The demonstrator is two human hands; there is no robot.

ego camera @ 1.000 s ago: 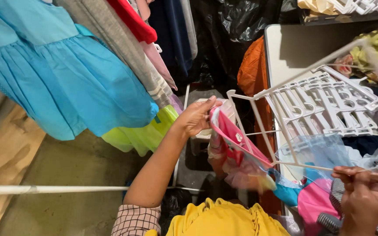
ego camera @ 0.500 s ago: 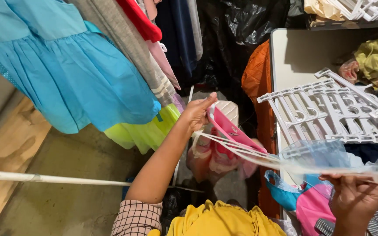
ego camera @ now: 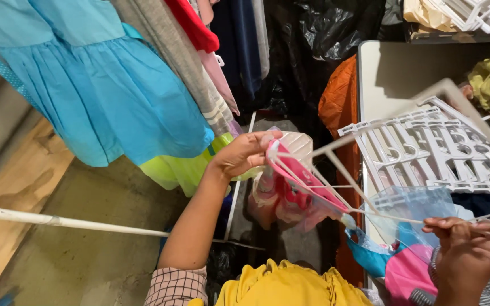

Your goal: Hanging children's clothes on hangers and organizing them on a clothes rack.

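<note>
My left hand (ego camera: 244, 154) grips the top edge of a small pink garment (ego camera: 297, 192) that hangs on a white plastic hanger (ego camera: 336, 190). My right hand (ego camera: 465, 254) pinches the other end of that hanger low at the right. The hanger's thin bars stretch between the two hands. A second white hanger (ego camera: 472, 119) crosses close to the camera at the right, blurred. Below the right hand lie blue and pink clothes (ego camera: 392, 266).
A blue dress (ego camera: 103, 85) and other clothes hang on a rail at upper left. A pile of white hangers (ego camera: 426, 150) rests on a white table (ego camera: 392, 73). An orange cloth (ego camera: 338, 102), black bags (ego camera: 324, 28) and a white pole (ego camera: 58, 221) surround me.
The hanger with the pink garment has tilted and been drawn out between my hands. My right hand shifted slightly right; the view moved closer to the hanger pile.
</note>
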